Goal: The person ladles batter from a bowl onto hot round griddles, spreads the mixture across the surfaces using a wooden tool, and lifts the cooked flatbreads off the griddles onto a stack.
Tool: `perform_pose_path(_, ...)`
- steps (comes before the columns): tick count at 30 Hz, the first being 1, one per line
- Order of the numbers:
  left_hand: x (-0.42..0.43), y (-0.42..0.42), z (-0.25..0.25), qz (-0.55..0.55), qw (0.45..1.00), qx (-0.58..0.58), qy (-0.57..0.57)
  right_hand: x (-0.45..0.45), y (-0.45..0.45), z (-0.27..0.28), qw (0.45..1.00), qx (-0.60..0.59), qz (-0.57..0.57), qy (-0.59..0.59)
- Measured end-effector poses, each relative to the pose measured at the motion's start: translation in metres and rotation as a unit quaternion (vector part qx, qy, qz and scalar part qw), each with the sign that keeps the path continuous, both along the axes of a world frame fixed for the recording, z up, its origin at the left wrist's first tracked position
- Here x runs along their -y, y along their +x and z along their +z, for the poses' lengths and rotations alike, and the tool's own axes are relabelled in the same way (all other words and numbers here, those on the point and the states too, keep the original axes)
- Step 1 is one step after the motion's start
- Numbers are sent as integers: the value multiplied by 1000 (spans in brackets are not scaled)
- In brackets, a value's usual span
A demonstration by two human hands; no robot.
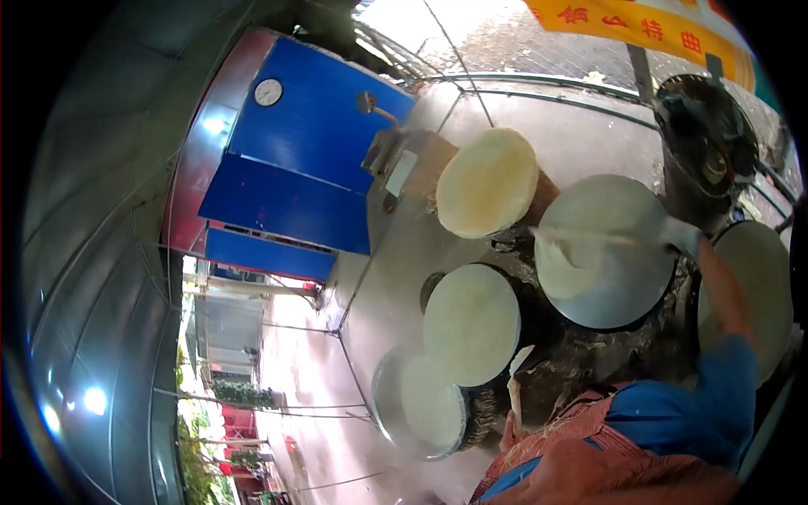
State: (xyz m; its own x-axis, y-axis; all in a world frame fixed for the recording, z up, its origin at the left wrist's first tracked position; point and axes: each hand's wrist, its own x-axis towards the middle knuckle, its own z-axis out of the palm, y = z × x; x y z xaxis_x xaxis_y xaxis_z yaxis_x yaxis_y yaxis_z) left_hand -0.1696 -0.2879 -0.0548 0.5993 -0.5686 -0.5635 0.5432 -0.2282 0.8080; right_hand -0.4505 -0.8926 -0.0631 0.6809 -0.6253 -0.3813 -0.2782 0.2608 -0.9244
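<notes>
Right hand (686, 241) closed on blurred stick (602, 238) across round griddle (610, 303); left hand (509, 433) grips pale tool (516, 390). We note grey floor (383, 290), blue cabinet (307, 126) with dial (268, 92).

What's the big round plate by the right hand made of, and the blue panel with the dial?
The round plate: probably metal, since it's flat, grey and dully shiny. The blue panel: maybe painted metal or board; its smooth, glossy colour fits either.

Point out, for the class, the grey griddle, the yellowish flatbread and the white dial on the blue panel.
Grey griddle (624, 295), head view: bare lower part of its surface.
Yellowish flatbread (488, 183), head view: middle of its top.
White dial (268, 92), head view: middle of its face.
</notes>
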Motion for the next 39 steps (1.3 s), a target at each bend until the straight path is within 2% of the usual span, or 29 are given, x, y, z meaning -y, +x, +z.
perform_pose_path(1,-1,-2,3,4,1000,-12,-5,12,24,1,992,-107,25,-64)
perform_pose_path(2,-3,-3,7,8,1000,-25,-11,10,39,35,984,-134,80,-90)
perform_pose_path(5,-9,-6,23,25,996,-79,-35,6,28,13,981,-124,147,5)
perform_pose_path(6,-11,-6,25,31,994,-98,-38,0,7,18,969,-157,185,39)
perform_pose_path(7,-5,-16,37,37,996,-45,71,-7,-20,33,952,-191,226,73)
perform_pose_path(9,10,-28,60,97,989,-111,9,-21,-55,71,950,-238,197,40)
perform_pose_path(11,-15,-22,32,63,996,-66,7,-9,-28,63,977,-168,127,-12)
perform_pose_path(14,-25,-13,24,42,998,-45,13,4,18,38,995,-58,-17,-81)
perform_pose_path(16,-30,-6,18,27,999,-31,17,7,61,38,982,-78,72,-153)
perform_pose_path(17,-34,1,18,17,999,-18,22,0,61,52,980,-120,107,-120)
perform_pose_path(19,-46,14,20,-4,999,8,35,-23,48,82,960,-206,183,-49)
perform_pose_path(20,-52,20,20,-18,999,24,40,-23,23,59,940,-206,248,-113)
perform_pose_path(21,-57,28,20,-32,997,45,46,-34,-14,57,935,-232,250,-94)
perform_pose_path(23,-69,40,21,-69,989,115,66,-90,-91,78,938,-288,190,-47)
perform_pose_path(25,-75,56,22,-119,963,225,91,-153,-128,108,938,-332,72,-64)
perform_pose_path(28,-79,98,23,-203,909,355,84,-278,-129,114,917,-330,-166,-150)
perform_pose_path(29,-84,115,24,-244,897,363,69,-320,-114,104,900,-309,-250,-178)
perform_pose_path(31,-82,134,41,-243,955,156,70,-396,-59,74,870,-220,-398,-192)
perform_pose_path(33,-74,135,80,-255,950,145,111,-442,22,21,860,-94,-467,-183)
perform_pose_path(34,-73,136,96,-250,961,94,75,-452,63,-9,864,-77,-449,-213)
perform_pose_path(35,-75,138,102,-245,968,45,39,-454,93,-47,780,-238,-345,-464)
perform_pose_path(37,-97,149,110,-250,967,-31,-36,-452,146,30,844,-402,-198,-295)
perform_pose_path(38,-107,150,122,-251,964,-69,-51,-454,136,7,834,-368,-212,-351)
perform_pose_path(39,-110,152,126,-252,959,-107,-75,-456,119,8,795,-398,-202,-410)
